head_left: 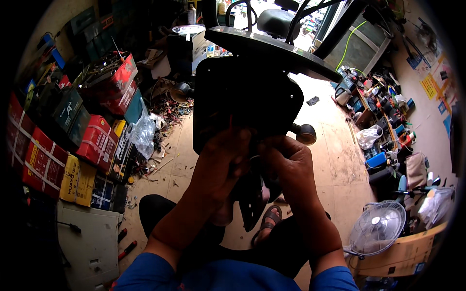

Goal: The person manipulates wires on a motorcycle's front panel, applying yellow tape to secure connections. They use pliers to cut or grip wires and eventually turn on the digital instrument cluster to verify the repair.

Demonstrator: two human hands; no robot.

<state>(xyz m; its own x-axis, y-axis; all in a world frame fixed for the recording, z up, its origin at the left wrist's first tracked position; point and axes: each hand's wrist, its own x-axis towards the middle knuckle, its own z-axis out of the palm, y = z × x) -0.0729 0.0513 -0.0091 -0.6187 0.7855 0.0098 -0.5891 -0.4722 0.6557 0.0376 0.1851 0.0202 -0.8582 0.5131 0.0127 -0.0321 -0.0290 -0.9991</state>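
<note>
We see the black plate (247, 104) at the middle of the scene, with both hands at its near edge. The left hand (225, 149) is in shadow, and the right hand (288, 155) curls its fingers just beside it; we cannot tell whether either is clamped on anything. Boxes (98, 143) stand left, a fan (377, 228) near right.

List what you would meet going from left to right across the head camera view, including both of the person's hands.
Yellow box, clear plastic bag, left hand, right hand, fan.
</note>
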